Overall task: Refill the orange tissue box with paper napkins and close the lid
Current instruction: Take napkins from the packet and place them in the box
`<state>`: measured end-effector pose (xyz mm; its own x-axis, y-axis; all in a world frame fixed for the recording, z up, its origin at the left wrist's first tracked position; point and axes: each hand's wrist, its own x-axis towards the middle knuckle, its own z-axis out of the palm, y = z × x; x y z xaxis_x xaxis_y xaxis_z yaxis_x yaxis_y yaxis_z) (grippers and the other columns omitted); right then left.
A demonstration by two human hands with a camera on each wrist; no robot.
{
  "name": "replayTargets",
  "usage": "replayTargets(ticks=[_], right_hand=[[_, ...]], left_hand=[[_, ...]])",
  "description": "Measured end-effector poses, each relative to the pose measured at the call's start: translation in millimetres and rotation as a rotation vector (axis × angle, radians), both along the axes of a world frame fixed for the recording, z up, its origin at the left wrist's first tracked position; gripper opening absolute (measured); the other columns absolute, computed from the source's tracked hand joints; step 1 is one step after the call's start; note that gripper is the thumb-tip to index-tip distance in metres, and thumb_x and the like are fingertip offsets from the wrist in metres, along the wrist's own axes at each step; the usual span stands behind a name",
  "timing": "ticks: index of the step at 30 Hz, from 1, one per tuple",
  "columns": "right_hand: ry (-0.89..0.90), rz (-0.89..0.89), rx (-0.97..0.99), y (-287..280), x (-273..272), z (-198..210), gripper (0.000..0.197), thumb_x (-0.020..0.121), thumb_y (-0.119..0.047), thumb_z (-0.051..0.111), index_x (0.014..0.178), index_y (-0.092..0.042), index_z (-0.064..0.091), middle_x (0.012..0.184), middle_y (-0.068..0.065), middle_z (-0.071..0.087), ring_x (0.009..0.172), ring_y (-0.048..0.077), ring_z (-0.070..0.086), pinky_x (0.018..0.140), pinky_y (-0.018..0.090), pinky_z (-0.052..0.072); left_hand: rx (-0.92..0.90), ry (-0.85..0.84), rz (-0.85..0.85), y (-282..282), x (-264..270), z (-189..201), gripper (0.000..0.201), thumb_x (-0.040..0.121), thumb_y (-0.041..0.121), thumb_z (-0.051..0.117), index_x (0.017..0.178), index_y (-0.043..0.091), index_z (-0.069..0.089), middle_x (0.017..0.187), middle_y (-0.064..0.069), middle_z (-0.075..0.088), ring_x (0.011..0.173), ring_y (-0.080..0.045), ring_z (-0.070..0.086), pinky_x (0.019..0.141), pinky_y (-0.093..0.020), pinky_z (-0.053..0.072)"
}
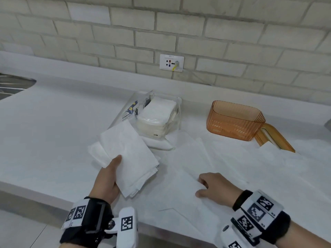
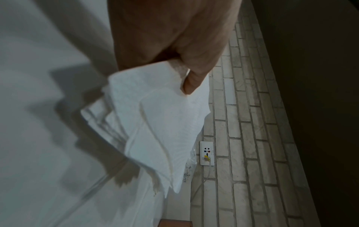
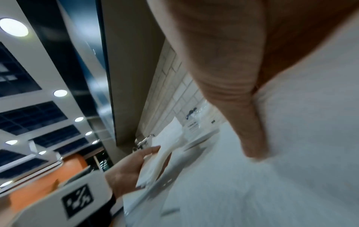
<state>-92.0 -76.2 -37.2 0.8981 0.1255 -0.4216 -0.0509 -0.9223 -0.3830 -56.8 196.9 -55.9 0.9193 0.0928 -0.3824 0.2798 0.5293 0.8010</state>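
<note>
The left hand [image 1: 107, 183] gripped a fanned stack of napkins [image 1: 129, 158] above the tabletop [image 1: 53, 122], thumb on top. The right hand [image 1: 215, 187], fingers curled, pressed loose napkins [image 1: 188, 192] flat. The orange tissue box [image 1: 234, 120] stood open, far right, its lid [image 1: 275, 138] beside it. Squaring the stack's edges first would probably ease loading.

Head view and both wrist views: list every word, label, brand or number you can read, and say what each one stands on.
"TUWAL...": blue letters on the clear plastic napkin wrapper, cut off at a fold; the finer line beneath is too small to read.
Small label atop the wall socket: too blurred to read.
Square black-and-white coded markers on the wrist bands: patterns only; tiny print beside them is unreadable.
Print on the wrapper in the wrist views: blurred, unreadable.
</note>
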Motion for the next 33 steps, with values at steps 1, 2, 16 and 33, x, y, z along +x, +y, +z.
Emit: replayTargets(ticks=[1, 2, 16, 33], right_hand=[[-0.008, 0.008, 0.041, -3, 0, 6, 0.036, 0.087, -0.029, 0.062, 0.065, -0.019, 0.035, 0.069, -0.007, 0.040, 0.060, 0.006, 0.038, 0.053, 0.018, 0.027], [-0.029, 0.000, 0.082, -6, 1, 14, 0.037, 0.088, -0.028, 0.061, 0.064, -0.018, 0.035, 0.066, -0.007, 0.039, 0.058, 0.005, 0.036, 0.052, 0.019, 0.026], [-0.097, -0.352, -0.264, 27, 76, -5, 0.057, 0.085, -0.043, 0.060, 0.128, -0.011, 0.041, 0.133, 0.012, 0.036, 0.125, 0.030, 0.034, 0.098, 0.041, 0.038], [-0.325, -0.463, 0.567, -11, 71, 85, 0.029, 0.092, -0.027, 0.056, 0.117, -0.012, 0.059, 0.111, 0.001, 0.065, 0.097, 0.021, 0.062, 0.085, 0.036, 0.048]], left_hand=[[-0.002, 0.001, 0.000, 2, -1, 0, 0.021, 0.098, 0.019, 0.049, 0.115, 0.009, 0.058, 0.107, -0.005, 0.069, 0.097, -0.018, 0.064, 0.076, -0.032, 0.049], [-0.005, 0.002, 0.002, 5, -2, 0, 0.023, 0.098, 0.019, 0.049, 0.117, 0.009, 0.057, 0.107, -0.006, 0.068, 0.097, -0.018, 0.064, 0.076, -0.032, 0.049], [0.002, 0.011, -0.037, -6, 3, 2, 0.029, 0.097, 0.018, 0.051, 0.122, 0.005, 0.056, 0.115, -0.011, 0.067, 0.100, -0.024, 0.063, 0.081, -0.035, 0.049], [0.000, 0.032, 0.021, 6, 6, -2, 0.024, 0.097, 0.019, 0.052, 0.117, 0.007, 0.058, 0.110, -0.009, 0.068, 0.097, -0.023, 0.064, 0.080, -0.035, 0.049]])
